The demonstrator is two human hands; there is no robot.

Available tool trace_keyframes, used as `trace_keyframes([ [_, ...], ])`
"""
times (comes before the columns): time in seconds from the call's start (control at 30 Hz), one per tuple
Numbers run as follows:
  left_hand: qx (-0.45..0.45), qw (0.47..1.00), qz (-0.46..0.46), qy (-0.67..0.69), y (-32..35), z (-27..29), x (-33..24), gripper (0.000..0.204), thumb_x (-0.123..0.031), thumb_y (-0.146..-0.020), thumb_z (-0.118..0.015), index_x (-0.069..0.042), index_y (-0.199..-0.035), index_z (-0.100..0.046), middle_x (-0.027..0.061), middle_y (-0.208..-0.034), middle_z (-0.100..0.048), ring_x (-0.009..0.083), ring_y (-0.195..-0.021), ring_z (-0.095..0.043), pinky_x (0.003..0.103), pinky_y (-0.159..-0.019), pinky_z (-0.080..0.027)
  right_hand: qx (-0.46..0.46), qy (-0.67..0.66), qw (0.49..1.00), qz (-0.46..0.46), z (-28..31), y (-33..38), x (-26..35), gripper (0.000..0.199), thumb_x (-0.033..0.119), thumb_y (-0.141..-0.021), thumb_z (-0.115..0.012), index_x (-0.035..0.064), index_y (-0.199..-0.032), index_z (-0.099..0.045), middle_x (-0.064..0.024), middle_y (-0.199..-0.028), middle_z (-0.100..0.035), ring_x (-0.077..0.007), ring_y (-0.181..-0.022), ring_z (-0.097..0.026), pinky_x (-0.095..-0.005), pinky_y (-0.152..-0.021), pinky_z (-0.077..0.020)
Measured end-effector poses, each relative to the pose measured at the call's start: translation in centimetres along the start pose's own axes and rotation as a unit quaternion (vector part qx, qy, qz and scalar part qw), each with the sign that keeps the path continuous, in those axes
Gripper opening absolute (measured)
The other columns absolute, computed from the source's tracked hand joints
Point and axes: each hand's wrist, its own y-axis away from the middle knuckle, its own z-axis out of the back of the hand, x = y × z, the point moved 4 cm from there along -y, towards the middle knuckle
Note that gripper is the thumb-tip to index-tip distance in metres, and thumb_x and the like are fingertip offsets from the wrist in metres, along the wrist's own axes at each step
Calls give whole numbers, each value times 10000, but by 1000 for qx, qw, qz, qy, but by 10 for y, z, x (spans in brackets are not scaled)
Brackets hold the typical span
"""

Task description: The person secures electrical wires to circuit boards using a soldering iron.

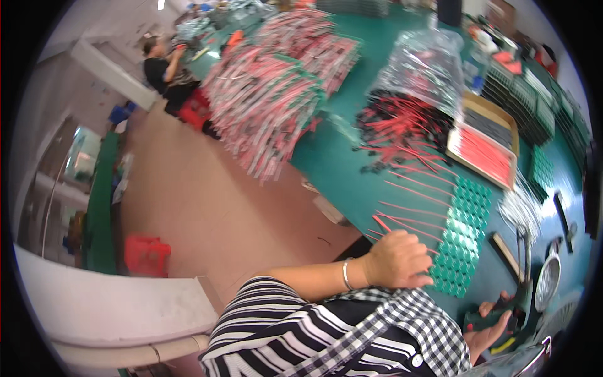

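Observation:
My left hand [399, 259] is closed over the near left edge of a green circuit-board panel [466, 235]. A red wire [380, 222] sticks out from behind its fist; the fingertips are partly hidden. More thin red wires [414, 191] reach leftward from the panel's left edge. At the lower right, my right hand [487, 330] is curled around a dark green tool [519, 305], thumb stretched along it. The tool's exact kind does not show clearly. Beside it stands a round metal dish [548, 283].
Beyond the panel lie a plastic bag [422, 66] of red and black wires and a tray [514, 178] of red strips. Large wire bundles [264, 100] overhang the table's left edge. White wires [521, 212] lie right. A seated person [164, 69] works far left; a red crate [146, 254] is on the floor.

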Motion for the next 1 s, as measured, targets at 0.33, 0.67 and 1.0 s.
trace_keyframes([
  [0.33,89,996,6,1,-11,-2,15,209,-265,-759,-697,-113,-817,-566,42,-694,-506,237,-610,-471,358,-568,-350,103,-7,993,49,-21,-12,-2,506,298,-920,-597,32,-1314,-424,-179,-1161,-591,-204,-590,-575,-331,-560,-459],
  [0.67,132,988,1,84,-7,-6,14,312,2,-733,-704,-75,-1032,-662,67,-937,-592,226,-732,-554,341,-652,-431,145,179,971,-61,6,48,30,654,474,-869,-641,-35,-1251,-488,-143,-1095,-603,-173,-608,-589,-300,-542,-456],
  [1.0,163,983,-22,84,-3,-8,14,389,-31,-704,-676,-63,-1092,-680,27,-769,-541,196,-642,-542,322,-558,-434,192,261,935,-146,14,78,45,551,410,-849,-685,-5,-1187,-553,-119,-1028,-651,-179,-699,-625,-325,-677,-519],
])
